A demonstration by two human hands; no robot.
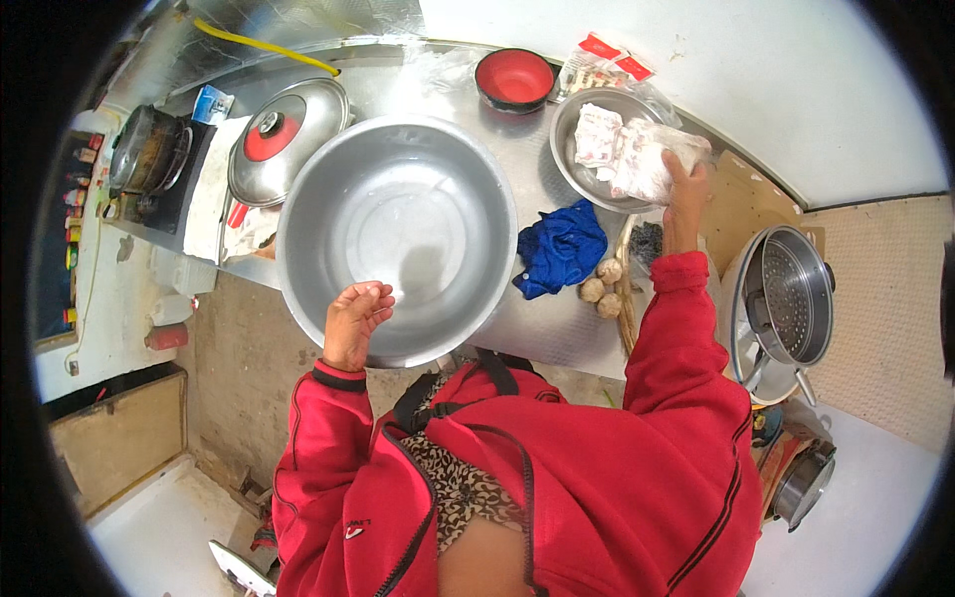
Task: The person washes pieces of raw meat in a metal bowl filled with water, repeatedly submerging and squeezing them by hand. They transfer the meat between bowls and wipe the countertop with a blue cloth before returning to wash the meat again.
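A large grey metal basin stands on the metal counter in front of me. Over its near left rim is my left hand, fingers curled loosely, thumb near the fingertips; whether something small is between them cannot be told. My right hand grips the right end of a white-and-pink packet in clear plastic, possibly frozen meat. The packet lies over a smaller metal bowl, beside a similar pale piece in that bowl. A crumpled blue cloth lies between basin and bowl.
Behind are a red bowl and plastic packaging. A lidded pan stands left, a dark pot farther left. Several round pale balls lie near the cloth. At right, a steamer pot rests in a larger basin.
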